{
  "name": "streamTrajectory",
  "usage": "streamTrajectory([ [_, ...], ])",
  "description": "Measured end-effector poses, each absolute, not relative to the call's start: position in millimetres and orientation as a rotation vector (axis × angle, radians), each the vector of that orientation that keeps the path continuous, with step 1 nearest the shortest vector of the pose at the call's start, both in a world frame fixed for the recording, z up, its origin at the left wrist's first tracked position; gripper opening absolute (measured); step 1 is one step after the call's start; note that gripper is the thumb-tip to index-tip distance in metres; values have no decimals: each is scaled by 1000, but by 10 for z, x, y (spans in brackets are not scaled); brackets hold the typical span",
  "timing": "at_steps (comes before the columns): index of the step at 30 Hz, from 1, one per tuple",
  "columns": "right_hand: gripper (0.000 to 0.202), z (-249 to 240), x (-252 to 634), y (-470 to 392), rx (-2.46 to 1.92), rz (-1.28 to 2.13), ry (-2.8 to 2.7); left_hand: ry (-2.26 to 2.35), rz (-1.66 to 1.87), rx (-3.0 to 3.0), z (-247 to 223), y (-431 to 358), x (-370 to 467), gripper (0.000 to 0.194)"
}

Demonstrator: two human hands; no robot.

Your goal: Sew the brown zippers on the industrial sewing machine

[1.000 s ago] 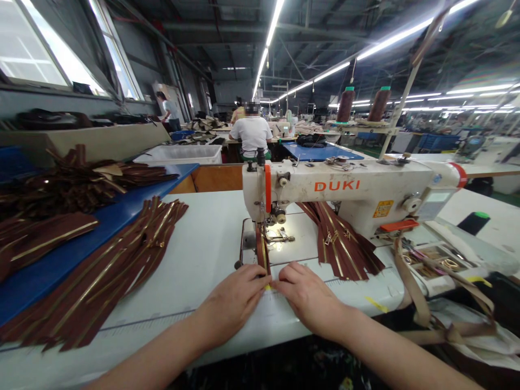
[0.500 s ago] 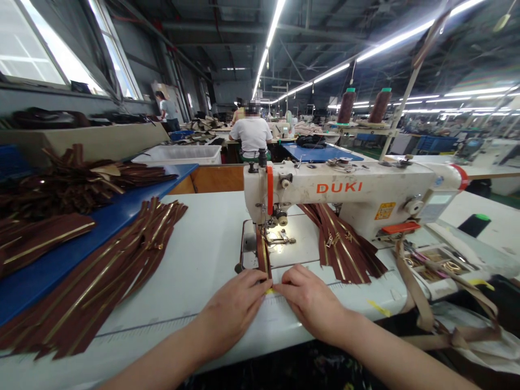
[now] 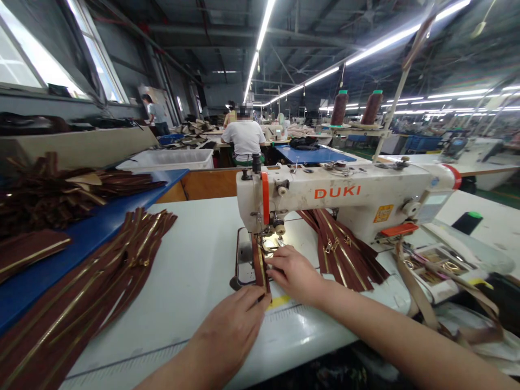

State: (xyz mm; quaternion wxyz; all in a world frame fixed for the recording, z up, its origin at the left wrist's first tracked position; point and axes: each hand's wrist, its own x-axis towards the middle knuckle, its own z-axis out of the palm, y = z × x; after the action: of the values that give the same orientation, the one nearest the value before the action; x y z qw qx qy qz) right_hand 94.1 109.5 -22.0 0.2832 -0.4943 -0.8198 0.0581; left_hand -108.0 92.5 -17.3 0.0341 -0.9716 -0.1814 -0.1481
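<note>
A brown zipper [image 3: 260, 264] with gold teeth runs lengthwise under the needle area of the white sewing machine [image 3: 300, 192]. My left hand [image 3: 239, 319] pinches its near end, close to the table's ruler marks. Farther up, my right hand [image 3: 294, 275] has thumb and fingers together on the tape's right edge, just in front of the presser foot; the exact contact is partly hidden by the fingers. Behind that hand, a fan of brown zippers [image 3: 339, 254] with gold pulls lies under the machine's arm. Another bundle of zippers [image 3: 105, 276] spreads over the table's left side.
Further left, a blue table [image 3: 91, 225] carries a heap of brown zippers [image 3: 44, 187]. A compartment tray [image 3: 436, 265] with small metal parts and hanging beige straps [image 3: 416, 287] is on the right. Thread cones [image 3: 340, 108] stand behind the machine. A person [image 3: 245, 135] sits ahead.
My right hand has moved from the zipper's near end up toward the presser foot. My left hand stays at the near end, slightly lower in view. The camera view has shifted a little.
</note>
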Motion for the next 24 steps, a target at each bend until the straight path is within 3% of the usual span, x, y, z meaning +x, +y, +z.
streamTrajectory([
  [11, 17, -250, 910, 1037, -1275, -64, -2303, -543, -469, -2945, -249, 960, -1085, 35],
  [24, 16, -225, 906, 1012, -1329, -83, -2364, -558, -502, -2963, -203, 950, -1074, 35],
])
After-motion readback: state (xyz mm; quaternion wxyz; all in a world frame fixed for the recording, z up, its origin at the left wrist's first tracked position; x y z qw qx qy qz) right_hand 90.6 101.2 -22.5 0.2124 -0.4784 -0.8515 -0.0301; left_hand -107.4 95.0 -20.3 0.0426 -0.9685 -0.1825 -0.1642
